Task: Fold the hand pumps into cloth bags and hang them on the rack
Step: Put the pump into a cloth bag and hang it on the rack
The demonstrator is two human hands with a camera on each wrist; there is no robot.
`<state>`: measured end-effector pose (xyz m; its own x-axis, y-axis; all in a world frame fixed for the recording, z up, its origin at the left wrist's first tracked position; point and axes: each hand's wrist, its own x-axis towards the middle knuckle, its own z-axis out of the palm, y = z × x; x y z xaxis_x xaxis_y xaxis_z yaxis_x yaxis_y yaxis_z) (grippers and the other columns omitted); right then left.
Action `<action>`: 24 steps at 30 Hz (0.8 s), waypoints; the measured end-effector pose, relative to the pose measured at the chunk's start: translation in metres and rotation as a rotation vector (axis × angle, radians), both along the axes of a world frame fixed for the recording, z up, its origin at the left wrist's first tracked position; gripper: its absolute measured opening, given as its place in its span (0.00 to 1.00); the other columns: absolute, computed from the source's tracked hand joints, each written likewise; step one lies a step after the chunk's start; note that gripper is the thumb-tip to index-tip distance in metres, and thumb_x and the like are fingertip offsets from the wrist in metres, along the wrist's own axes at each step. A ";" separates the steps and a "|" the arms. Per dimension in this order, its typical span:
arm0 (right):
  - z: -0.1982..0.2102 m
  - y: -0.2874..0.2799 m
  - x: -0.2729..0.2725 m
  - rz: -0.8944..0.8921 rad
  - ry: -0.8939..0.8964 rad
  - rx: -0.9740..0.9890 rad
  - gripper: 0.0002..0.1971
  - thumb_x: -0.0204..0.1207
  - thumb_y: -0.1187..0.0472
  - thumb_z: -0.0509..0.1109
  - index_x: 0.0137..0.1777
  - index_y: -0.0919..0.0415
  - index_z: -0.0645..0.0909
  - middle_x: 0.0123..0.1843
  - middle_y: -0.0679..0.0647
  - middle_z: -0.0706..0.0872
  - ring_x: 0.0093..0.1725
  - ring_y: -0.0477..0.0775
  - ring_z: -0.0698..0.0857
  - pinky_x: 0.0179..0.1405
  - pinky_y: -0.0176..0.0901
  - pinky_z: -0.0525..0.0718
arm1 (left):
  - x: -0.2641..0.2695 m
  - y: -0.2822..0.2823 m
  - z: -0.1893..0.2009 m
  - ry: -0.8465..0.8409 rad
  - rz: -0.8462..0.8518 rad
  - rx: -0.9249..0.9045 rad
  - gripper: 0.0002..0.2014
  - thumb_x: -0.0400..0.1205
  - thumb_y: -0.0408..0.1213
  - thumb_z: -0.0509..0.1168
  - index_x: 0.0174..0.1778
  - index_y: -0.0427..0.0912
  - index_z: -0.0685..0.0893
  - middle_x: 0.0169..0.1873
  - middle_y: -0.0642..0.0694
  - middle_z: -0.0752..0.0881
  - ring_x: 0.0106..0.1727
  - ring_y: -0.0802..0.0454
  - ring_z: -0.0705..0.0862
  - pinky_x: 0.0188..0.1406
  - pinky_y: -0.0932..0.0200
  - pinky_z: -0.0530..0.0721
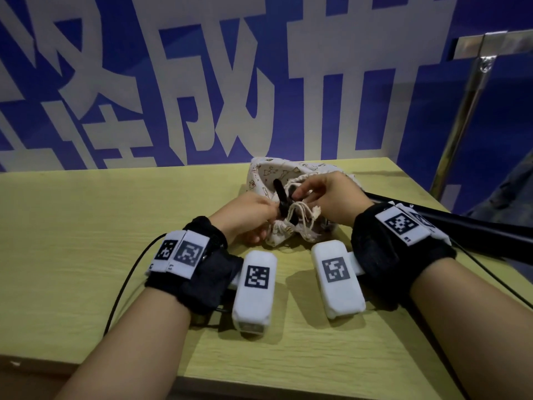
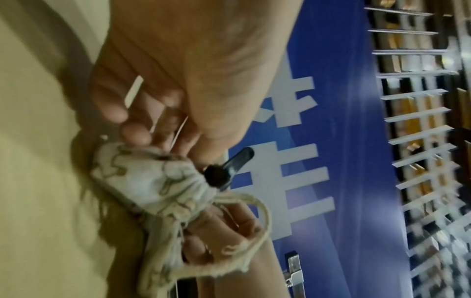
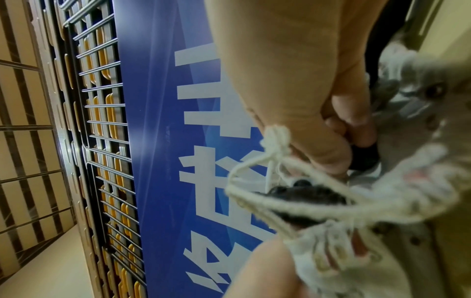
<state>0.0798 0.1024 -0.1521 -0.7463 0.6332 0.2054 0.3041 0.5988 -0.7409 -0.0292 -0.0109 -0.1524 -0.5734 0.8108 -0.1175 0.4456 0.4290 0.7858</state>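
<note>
Pump (image 1: pixel 281 194) at centre frame of the head view, upper middle of the table (image 1: pixel 86 226), black end poking up out of the gathered bag (image 1: pixel 277 171) mouth. Long axis near upright, tipped slightly toward upper left; lower part hidden in cloth, so true length unclear. Another long black piece running off to right frame edge, identity uncertain.

Left hand (image 1: pixel 248 215) curled round the bag neck and pump stem, pinching both. Right hand (image 1: pixel 326 194) fingers bent, pinching something dark at the mouth, cord (image 1: pixel 302 215) loops draped just below.

Risks, as judgement: cord cinched with the stem still protruding, leaving the mouth jammed half closed; loose loops snagging on fingers or on the stem; bag slipping from the left pinch and spilling the pump; a badly closed bag dropping its load once hung on the rack (image 1: pixel 473 82) at upper right.
</note>
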 end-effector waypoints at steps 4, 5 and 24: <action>-0.002 0.002 0.000 0.037 0.033 -0.031 0.06 0.71 0.72 0.73 0.40 0.61 0.87 0.32 0.50 0.85 0.31 0.41 0.81 0.29 0.23 0.79 | 0.003 0.003 -0.004 -0.176 0.039 0.100 0.09 0.81 0.29 0.55 0.42 0.39 0.81 0.30 0.42 0.79 0.25 0.53 0.75 0.23 0.63 0.72; -0.002 0.003 0.000 0.036 0.023 -0.008 0.07 0.70 0.70 0.75 0.36 0.58 0.86 0.32 0.49 0.85 0.32 0.41 0.81 0.32 0.27 0.79 | 0.003 0.002 -0.001 -0.281 0.047 0.181 0.10 0.82 0.29 0.54 0.49 0.37 0.81 0.37 0.40 0.82 0.31 0.52 0.79 0.28 0.61 0.76; 0.035 0.005 0.059 0.083 0.037 -0.586 0.23 0.75 0.83 0.54 0.55 0.65 0.85 0.53 0.59 0.90 0.51 0.56 0.89 0.55 0.47 0.84 | -0.002 -0.019 0.007 0.203 -0.238 0.010 0.14 0.85 0.35 0.57 0.33 0.46 0.73 0.31 0.51 0.74 0.35 0.53 0.71 0.39 0.57 0.67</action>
